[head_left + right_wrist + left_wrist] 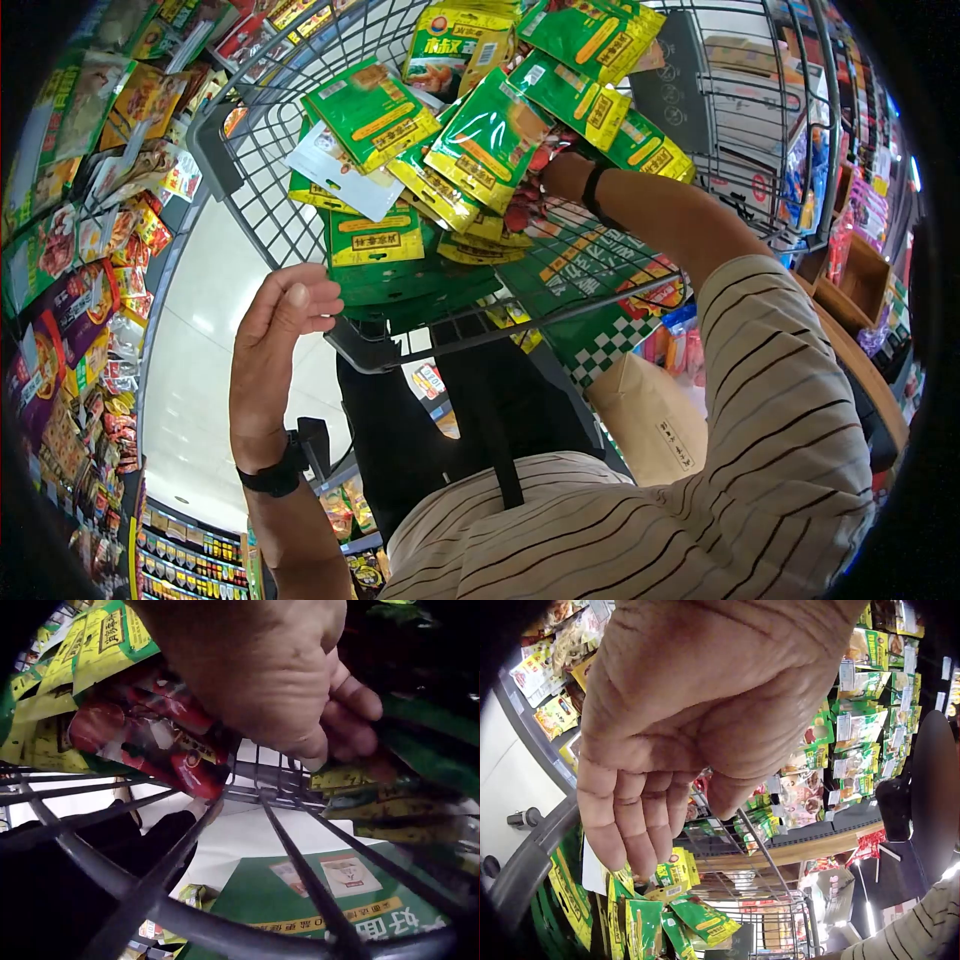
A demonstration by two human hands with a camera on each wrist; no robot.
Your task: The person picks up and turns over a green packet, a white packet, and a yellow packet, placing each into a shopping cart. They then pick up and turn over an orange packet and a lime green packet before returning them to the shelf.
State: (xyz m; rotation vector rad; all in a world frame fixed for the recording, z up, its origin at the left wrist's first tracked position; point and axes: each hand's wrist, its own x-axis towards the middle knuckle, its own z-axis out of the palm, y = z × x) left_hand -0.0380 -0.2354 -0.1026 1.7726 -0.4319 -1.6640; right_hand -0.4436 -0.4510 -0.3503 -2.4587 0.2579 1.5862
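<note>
Green and yellow packets are heaped in a wire shopping cart. The right hand reaches down among them, partly covered in the head view. In the right wrist view this hand has its fingers bent by more packets; whether it grips one is unclear. A red packet lies beside it. The left hand is raised outside the cart's near left corner, empty, fingers together and slightly bent. In the left wrist view its palm shows, with packets beyond the fingertips.
Shelves of hanging packets line the left side. A green sign with white writing and a brown paper bag are beside the cart at the right. Wooden bins and cartons stand farther right.
</note>
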